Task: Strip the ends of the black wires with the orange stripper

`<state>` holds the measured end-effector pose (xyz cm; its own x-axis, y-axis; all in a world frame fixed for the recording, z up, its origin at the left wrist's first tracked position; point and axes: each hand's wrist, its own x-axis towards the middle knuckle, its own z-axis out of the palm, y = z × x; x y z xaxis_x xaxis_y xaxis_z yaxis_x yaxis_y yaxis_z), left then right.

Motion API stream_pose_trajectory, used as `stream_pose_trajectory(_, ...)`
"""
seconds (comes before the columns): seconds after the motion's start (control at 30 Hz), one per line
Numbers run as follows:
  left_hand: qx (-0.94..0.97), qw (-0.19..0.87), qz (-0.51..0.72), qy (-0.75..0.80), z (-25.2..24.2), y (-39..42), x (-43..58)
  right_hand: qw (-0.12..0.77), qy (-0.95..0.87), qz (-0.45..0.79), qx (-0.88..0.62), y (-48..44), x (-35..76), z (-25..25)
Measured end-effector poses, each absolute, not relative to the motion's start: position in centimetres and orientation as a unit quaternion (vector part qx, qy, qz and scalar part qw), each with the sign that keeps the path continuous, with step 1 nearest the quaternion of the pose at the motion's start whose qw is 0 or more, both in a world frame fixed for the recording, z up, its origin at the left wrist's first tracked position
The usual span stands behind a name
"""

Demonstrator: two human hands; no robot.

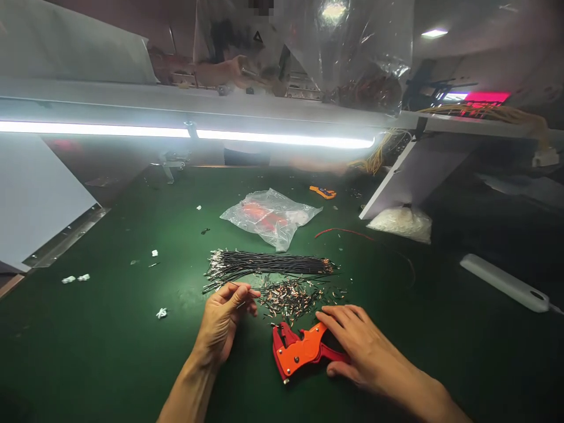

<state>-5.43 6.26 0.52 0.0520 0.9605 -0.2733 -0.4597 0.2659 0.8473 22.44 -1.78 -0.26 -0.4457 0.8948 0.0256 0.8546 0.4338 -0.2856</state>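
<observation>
My left hand (227, 317) is closed in a pinch, thumb against forefinger, on what looks like a thin black wire, mostly hidden by the fingers. Around the handles of an orange and red wire stripper (302, 349) lies my right hand (356, 346), its fingers over the upper handle and its thumb by the lower one. The stripper's red jaws point left and up. Just beyond both hands is a scattered pile of short black and copper wire offcuts (291, 298). Behind that pile, a bundle of black wires (268, 262) lies crosswise, with metal terminals at its left end.
A clear plastic bag (271, 217) with something orange inside lies behind the bundle. Farther back is a small yellow tool (323, 192). To the right are a red wire (343, 231), a bag of white pieces (400, 224) and a grey-white bar (504, 282). A lit tube (282, 138) hangs above.
</observation>
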Motion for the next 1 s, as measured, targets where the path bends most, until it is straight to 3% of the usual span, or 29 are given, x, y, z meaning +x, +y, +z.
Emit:
stream_pose_trajectory(0.3, 0.272, 0.657, 0.584, 0.392, 0.3, 6.2, -5.6, 0.175, -0.807, 0.257, -0.501, -0.7, 22.8, 2.5)
stream_pose_trajectory(0.4, 0.279, 0.633, 0.606, 0.393, 0.7, 6.1, -5.5, 0.316, -0.679, 0.46, -0.477, -0.7, 22.6, 2.2)
stream_pose_trajectory(0.5, 0.3, 0.6, 0.626, 0.397, 1.0, 5.8, -5.1, 0.434, -0.451, 0.696, -0.351, -0.8, 21.0, 0.8)
stream_pose_trajectory(0.63, 0.347, 0.554, 0.641, 0.402, 1.2, 5.3, -4.1, 0.418, -0.327, 0.813, -0.239, -1.3, 18.6, -1.6)
stream_pose_trajectory(0.8, 0.408, 0.487, 0.656, 0.408, 1.3, 4.6, -3.6, 0.395, -0.268, 0.855, -0.202, -2.2, 17.4, -3.2)
stream_pose_trajectory(0.9, 0.488, 0.385, 0.658, 0.426, 1.7, 3.6, -3.7, 0.413, -0.256, 0.851, -0.2, -2.3, 17.0, -3.4)
stream_pose_trajectory(1.0, 0.612, 0.176, 0.634, 0.439, 2.0, 2.3, -3.5, 0.445, -0.255, 0.835, -0.198, -2.0, 16.7, -3.1)
